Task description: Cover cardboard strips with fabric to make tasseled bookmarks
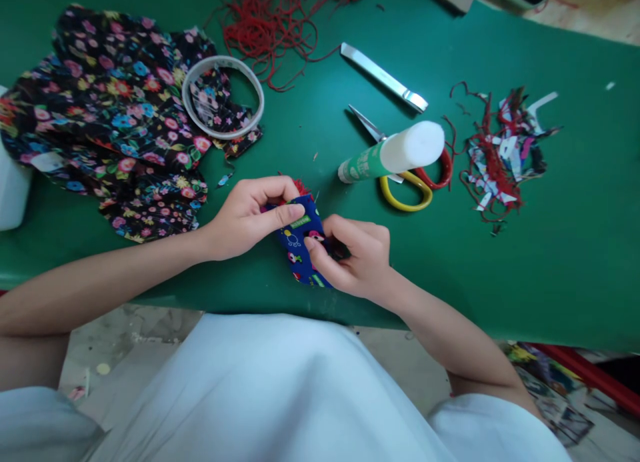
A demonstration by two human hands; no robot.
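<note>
Between my hands, near the table's front edge, is a small blue piece of printed fabric (295,249) with pink and green figures. My left hand (255,215) pinches its upper end, thumb on top and fingers behind. A tuft of red cord (303,190) sticks out past that end. On the other side, my right hand (353,252) grips the right edge between thumb and bent fingers. Just beyond stands a white and green glue stick (395,152). Behind it lie scissors (407,190) with one yellow and one red handle loop.
Black floral cloth (130,115) spreads over the left, with a roll of clear tape (187,105) on it. Loose red cord (270,25) lies at the back. Metal tweezers (384,77) rest beyond the scissors. A pile of scraps (505,152) is on the right of the green table (565,262).
</note>
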